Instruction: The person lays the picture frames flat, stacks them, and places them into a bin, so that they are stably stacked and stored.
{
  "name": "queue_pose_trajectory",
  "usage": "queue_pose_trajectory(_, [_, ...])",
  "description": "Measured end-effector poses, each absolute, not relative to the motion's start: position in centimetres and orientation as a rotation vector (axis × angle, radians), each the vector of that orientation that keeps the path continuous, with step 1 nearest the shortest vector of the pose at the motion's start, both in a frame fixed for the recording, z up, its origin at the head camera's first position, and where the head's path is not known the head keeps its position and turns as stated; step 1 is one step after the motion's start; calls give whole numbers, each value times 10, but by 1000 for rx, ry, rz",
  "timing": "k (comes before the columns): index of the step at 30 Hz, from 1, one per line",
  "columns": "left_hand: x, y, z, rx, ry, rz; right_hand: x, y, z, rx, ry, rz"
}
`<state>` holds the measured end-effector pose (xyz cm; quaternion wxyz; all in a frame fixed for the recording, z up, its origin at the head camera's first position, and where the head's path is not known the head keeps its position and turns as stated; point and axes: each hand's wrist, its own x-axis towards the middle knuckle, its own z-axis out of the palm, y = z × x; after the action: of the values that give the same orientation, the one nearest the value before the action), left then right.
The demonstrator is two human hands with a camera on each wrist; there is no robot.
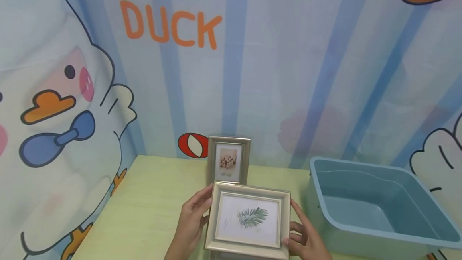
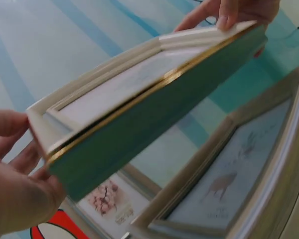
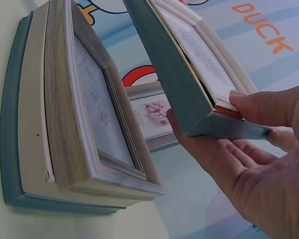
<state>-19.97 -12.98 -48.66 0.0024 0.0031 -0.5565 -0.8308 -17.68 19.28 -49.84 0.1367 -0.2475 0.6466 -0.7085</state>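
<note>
A cream picture frame [image 1: 249, 222] with a green leaf print is held up in both hands, face upward and tilted. My left hand [image 1: 191, 222] grips its left edge, thumb and fingers at the side. At the opposite end my right hand [image 1: 304, 236] pinches the lower right corner, with the thumb on the front rim and fingers beneath. The frame's outer side looks green in the left wrist view. Below it lies a stack of picture frames [image 3: 60, 124], the top one wood-toned with a pale print; the held frame mostly hides this stack in the head view.
Behind the held frame, a smaller picture frame [image 1: 228, 161] with a pink flower print is near the back wall. A blue-green plastic bin [image 1: 375, 232] stands on the right of the yellow-green table [image 1: 144, 212]. A duck-print cloth [image 1: 274, 71] covers the walls.
</note>
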Motion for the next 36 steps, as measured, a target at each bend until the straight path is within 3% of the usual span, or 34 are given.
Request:
queue_pose_trajectory(8, [-199, -154, -495, -504, -2054, -2626, -180, 200, -503, -772, 1774, -2068])
queue_pose_trajectory(12, [-198, -162, -499, -583, -2129, -2634, -180, 203, -506, -743, 1667, -2054])
queue_pose_trajectory(22, [-199, -164, -518, -406, -2235, -2693, -181, 208, -512, -556, 1820, -1926])
queue_pose_trajectory(36, [-195, -144, -521, -56, -2352, -2436, -184, 200, -519, -214, 2049, -1763])
